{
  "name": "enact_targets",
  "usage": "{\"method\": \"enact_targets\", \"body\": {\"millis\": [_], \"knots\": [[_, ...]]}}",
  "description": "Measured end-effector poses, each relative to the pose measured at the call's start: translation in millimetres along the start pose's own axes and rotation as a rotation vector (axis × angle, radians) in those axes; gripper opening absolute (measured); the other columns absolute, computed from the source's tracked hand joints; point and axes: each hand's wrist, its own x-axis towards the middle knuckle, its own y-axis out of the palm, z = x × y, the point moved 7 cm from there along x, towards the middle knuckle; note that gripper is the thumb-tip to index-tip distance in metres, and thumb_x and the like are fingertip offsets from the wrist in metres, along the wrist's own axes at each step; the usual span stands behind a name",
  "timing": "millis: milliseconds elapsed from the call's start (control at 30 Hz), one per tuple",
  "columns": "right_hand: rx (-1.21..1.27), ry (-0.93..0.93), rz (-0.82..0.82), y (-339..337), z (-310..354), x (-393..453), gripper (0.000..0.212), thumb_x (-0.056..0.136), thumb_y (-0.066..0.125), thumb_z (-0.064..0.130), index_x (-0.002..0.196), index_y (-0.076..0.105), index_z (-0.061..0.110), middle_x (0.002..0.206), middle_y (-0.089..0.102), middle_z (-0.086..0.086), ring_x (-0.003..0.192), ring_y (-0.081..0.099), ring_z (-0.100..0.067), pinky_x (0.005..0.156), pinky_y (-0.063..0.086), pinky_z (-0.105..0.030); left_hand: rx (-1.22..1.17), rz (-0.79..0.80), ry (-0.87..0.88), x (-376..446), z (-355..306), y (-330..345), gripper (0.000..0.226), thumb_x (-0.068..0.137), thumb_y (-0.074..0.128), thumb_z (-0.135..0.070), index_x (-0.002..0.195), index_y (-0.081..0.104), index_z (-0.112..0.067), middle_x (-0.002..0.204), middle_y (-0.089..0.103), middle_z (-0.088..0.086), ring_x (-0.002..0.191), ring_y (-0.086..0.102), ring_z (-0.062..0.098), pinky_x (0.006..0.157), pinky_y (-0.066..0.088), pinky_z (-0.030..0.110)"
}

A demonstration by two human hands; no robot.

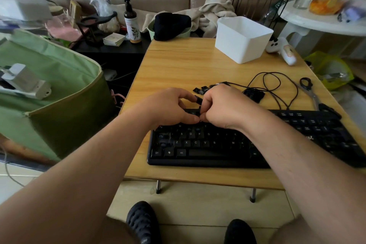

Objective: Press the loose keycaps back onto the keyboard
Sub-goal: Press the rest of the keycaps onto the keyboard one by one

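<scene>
Both hands meet over the keyboard's [208,144] top rows. The left hand [168,108] pinches a keycap [198,99] between curled fingers. The right hand's [223,105] fingers curl tight beside it, their contents hidden, with more loose keycaps [202,89] just behind on the counter [188,65].

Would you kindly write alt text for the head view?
Both hands, left hand and right hand, meet over the top rows of a black keyboard on a wooden table, fingers curled. Loose keycaps lie just behind them, near a white bin.
</scene>
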Motion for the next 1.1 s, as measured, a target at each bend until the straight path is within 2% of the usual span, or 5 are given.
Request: {"method": "enact_targets", "body": {"millis": [233, 433, 733, 967, 1100], "knots": [[0.060, -0.012, 0.017, -1, -4, -2, 0.015, 0.084, 0.081, 0.020, 0.073, 0.074, 0.027, 0.084, 0.068, 0.012, 0.079, 0.061, -0.008, 0.059, 0.041, -0.023, -0.061, -0.012, 0.004, 1, 2, -6, 0.044, 0.081, 0.087, -0.039, 0.122, 0.069, -0.041, 0.102, 0.071, -0.004, 0.093, 0.068, 0.014, 0.081, 0.054, 0.030], [0.316, 0.033, -0.161, -25, -30, -1, 0.012, 0.087, 0.080, 0.019, 0.078, 0.074, 0.025, 0.084, 0.070, 0.009, 0.081, 0.063, -0.010, 0.063, 0.043, -0.026, 0.104, -0.292, 0.075, 15, -1, -30, 0.013, 0.094, 0.073, -0.037, 0.108, 0.074, -0.039, 0.102, 0.068, -0.013, 0.089, 0.063, 0.004, 0.064, 0.044, 0.021], [0.342, -0.011, -0.226, -30, -38, -4, 0.011, 0.088, 0.080, 0.022, 0.079, 0.074, 0.026, 0.075, 0.066, 0.014, 0.071, 0.058, -0.002, 0.058, 0.038, -0.021, 0.444, -0.223, 0.130, 35, -23, -16, 0.016, 0.097, 0.069, -0.038, 0.112, 0.074, -0.041, 0.111, 0.067, -0.009, 0.106, 0.062, 0.016, 0.092, 0.056, 0.041], [0.351, -0.236, -0.263, -35, -32, -8, 0.034, 0.084, 0.084, 0.020, 0.106, 0.073, 0.044, 0.093, 0.066, 0.013, 0.067, 0.056, 0.000, 0.069, 0.046, -0.017, 0.022, -0.125, 0.206, 12, -27, -17, 0.014, 0.102, 0.065, -0.036, 0.098, 0.078, -0.038, 0.064, 0.056, -0.011, 0.055, 0.045, 0.009, 0.056, 0.039, 0.027], [0.324, -0.314, -0.356, -41, -27, -17, 0.031, 0.081, 0.087, 0.021, 0.102, 0.076, 0.042, 0.095, 0.064, 0.019, 0.080, 0.057, 0.005, 0.071, 0.038, -0.006, -0.081, -0.073, 0.254, 2, -35, -13, 0.019, 0.104, 0.061, -0.035, 0.099, 0.079, -0.035, 0.084, 0.070, -0.009, 0.080, 0.061, 0.012, 0.075, 0.046, 0.033]]}}
